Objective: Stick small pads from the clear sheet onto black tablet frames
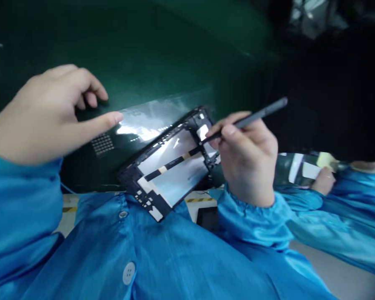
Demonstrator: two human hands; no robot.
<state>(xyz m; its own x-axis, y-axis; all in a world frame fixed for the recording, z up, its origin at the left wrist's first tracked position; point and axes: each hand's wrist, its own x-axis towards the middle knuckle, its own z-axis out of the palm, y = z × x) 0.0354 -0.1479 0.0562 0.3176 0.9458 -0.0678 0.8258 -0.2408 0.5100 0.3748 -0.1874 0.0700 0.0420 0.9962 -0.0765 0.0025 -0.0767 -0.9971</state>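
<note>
An opened device frame (178,166), dark-edged with silvery panels and a dark strip across it, lies tilted at the near edge of the green surface. My right hand (248,154) grips a dark pen-like tool (262,113), its tip at the upper right part of the frame. To the left, my left hand (53,112) hovers with thumb stretched out and fingers curled but apart, holding nothing. Below its thumb is a small grid of pale squares (103,144). A clear plastic sheet (150,118) lies behind the frame.
The green work surface (128,50) extends ahead. At the right, another person's hand (324,181) and blue sleeves are beside a panel with white and yellow pieces (311,170). A dark flat object (208,217) shows below my right wrist. Blurred clear material (314,16) is at upper right.
</note>
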